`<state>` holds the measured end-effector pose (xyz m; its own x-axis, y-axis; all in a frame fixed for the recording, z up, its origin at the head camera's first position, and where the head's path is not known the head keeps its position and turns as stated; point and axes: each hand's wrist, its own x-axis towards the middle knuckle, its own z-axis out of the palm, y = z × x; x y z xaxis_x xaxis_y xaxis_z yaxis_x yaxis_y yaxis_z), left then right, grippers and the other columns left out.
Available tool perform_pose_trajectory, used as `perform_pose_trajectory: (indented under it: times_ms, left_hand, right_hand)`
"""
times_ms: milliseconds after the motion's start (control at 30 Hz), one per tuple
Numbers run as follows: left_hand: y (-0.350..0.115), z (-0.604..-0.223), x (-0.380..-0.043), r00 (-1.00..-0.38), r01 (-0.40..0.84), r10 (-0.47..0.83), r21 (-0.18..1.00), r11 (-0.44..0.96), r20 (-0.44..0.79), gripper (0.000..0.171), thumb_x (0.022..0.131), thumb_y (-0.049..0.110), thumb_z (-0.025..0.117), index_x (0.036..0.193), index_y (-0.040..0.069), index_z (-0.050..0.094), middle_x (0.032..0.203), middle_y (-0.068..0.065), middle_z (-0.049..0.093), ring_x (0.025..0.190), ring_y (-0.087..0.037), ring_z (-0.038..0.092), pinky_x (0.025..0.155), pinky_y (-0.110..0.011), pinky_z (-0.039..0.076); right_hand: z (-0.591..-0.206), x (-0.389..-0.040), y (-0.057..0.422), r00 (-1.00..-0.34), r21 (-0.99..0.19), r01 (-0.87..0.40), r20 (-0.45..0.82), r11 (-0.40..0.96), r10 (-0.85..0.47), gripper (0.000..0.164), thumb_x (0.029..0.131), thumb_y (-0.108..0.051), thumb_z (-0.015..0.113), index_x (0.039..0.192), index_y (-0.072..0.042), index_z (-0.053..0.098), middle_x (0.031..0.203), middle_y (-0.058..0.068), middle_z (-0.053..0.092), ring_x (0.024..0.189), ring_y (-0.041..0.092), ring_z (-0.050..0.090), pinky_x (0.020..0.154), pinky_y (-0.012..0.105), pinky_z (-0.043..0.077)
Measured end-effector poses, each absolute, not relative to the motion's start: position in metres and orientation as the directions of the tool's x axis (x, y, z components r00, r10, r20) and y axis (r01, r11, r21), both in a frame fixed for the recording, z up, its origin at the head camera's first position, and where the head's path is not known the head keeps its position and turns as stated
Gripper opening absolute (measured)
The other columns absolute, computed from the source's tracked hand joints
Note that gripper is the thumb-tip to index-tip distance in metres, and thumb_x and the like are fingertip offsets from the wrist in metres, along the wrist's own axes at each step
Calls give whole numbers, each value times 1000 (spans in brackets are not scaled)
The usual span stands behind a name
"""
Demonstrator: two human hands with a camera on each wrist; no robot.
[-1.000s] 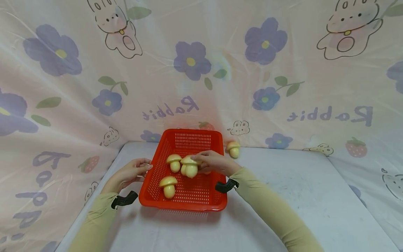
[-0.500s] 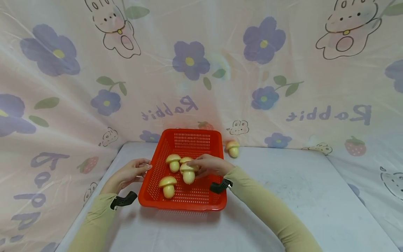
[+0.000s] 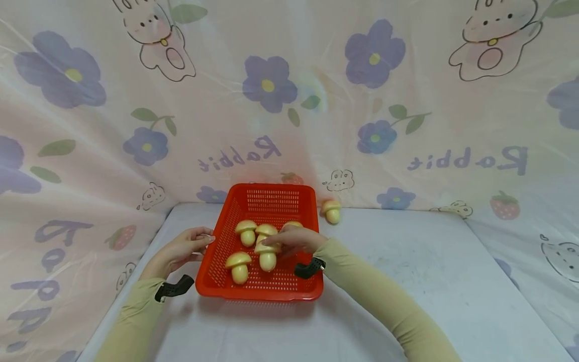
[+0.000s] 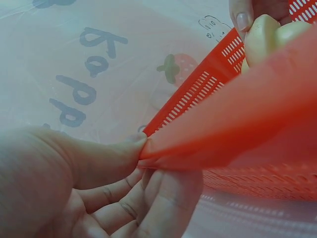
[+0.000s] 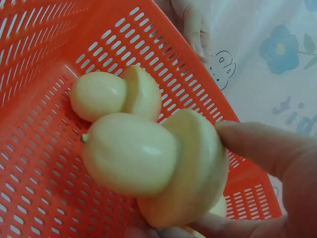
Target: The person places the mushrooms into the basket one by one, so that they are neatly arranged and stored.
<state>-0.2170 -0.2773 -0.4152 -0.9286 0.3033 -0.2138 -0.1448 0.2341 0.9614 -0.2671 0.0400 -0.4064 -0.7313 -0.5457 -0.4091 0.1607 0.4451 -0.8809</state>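
Note:
At the basket's left side, my left hand (image 3: 180, 250) pinches the rim of the red plastic basket (image 3: 259, 294) between thumb and fingers, as the left wrist view shows up close. Inside it, my right hand (image 3: 298, 239) holds a pale yellow toy mushroom (image 3: 268, 260) by its cap, stem pointing toward me. Around that one lie a mushroom (image 3: 238, 267) at front left, another (image 3: 246, 233) at back left, and one (image 3: 266, 230) just behind. A further mushroom (image 3: 294, 223) is partly hidden by my right hand. The right wrist view has the held mushroom (image 5: 131, 153) large.
One more toy mushroom (image 3: 332, 211) sits on the white table (image 3: 434, 271), outside the basket's back right corner. A printed curtain (image 3: 316, 125) with flowers and rabbits rises behind the table and along its left side.
My right hand has brought the held mushroom toward me and slightly left, uncovering more of the mushroom behind and one at the right. My left hand keeps its grip on the rim.

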Motion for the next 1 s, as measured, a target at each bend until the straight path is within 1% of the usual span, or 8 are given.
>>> perform_pose_trajectory:
  times_ms: [100, 200, 333, 400, 500, 700, 833, 1000]
  left_hand:
    - [-278, -415, -216, -930, -142, 301, 962, 234, -211, 42, 100, 19, 53, 127, -9, 40, 100, -12, 60, 78, -19, 61, 74, -36, 56]
    - [-278, -415, -216, -932, -142, 296, 962, 233, -209, 42, 99, 20, 54, 127, -9, 40, 100, -11, 60, 77, -19, 60, 74, -36, 56]
    - [-278, -416, -216, -931, -141, 299, 964, 227, -207, 43, 99, 21, 55, 126, -9, 40, 100, -11, 61, 78, -20, 61, 74, -36, 56]
    - [-278, -417, -217, -930, -142, 302, 964, 225, -207, 43, 99, 21, 55, 127, -9, 40, 100, -12, 61, 78, -20, 61, 74, -36, 56]
    - [-277, -417, -217, -930, -143, 302, 964, 226, -209, 44, 99, 21, 55, 127, -9, 40, 101, -12, 61, 78, -20, 61, 74, -36, 56]
    - [-278, -417, -216, -932, -135, 302, 964, 229, -202, 45, 98, 21, 55, 127, -9, 40, 101, -12, 61, 78, -20, 61, 74, -36, 56]
    - [-278, -417, -216, -931, -139, 302, 964, 225, -204, 45, 99, 21, 55, 128, -10, 40, 102, -13, 61, 79, -20, 61, 74, -36, 56]
    - [-277, -416, -216, -931, -140, 302, 964, 224, -205, 45, 99, 22, 55, 128, -9, 40, 103, -14, 60, 81, -21, 62, 75, -37, 56]
  right_hand:
    - [-408, -267, 39, -729, -887, 162, -403, 432, -554, 27, 83, -32, 74, 73, -7, 69, 71, 2, 65, 79, 23, 68, 82, 44, 54]
    - [-409, -267, 38, -714, -887, 178, -415, 427, -564, 24, 84, -29, 74, 81, -6, 70, 78, 4, 69, 80, 21, 68, 83, 43, 53]
    - [-413, -266, 37, -697, -878, 205, -441, 432, -566, 25, 86, -26, 72, 93, -2, 68, 87, 6, 69, 81, 19, 67, 83, 42, 53]
    - [-414, -266, 37, -697, -876, 216, -447, 431, -561, 26, 87, -24, 71, 95, 0, 67, 88, 7, 69, 80, 19, 66, 81, 41, 54]
    - [-416, -266, 37, -694, -876, 231, -454, 424, -559, 23, 88, -22, 71, 94, 0, 67, 86, 7, 67, 78, 19, 64, 80, 40, 55]
    - [-416, -267, 36, -675, -873, 228, -460, 431, -576, 17, 89, -18, 70, 86, -1, 67, 80, 6, 65, 74, 17, 62, 81, 41, 54]
    - [-416, -267, 36, -654, -867, 211, -469, 452, -593, 20, 89, -19, 69, 89, 1, 67, 84, 9, 67, 78, 20, 64, 81, 41, 54]
    - [-417, -267, 37, -653, -831, 150, -490, 536, -578, 27, 88, -27, 71, 95, -2, 68, 89, 8, 68, 81, 21, 65, 81, 40, 54]
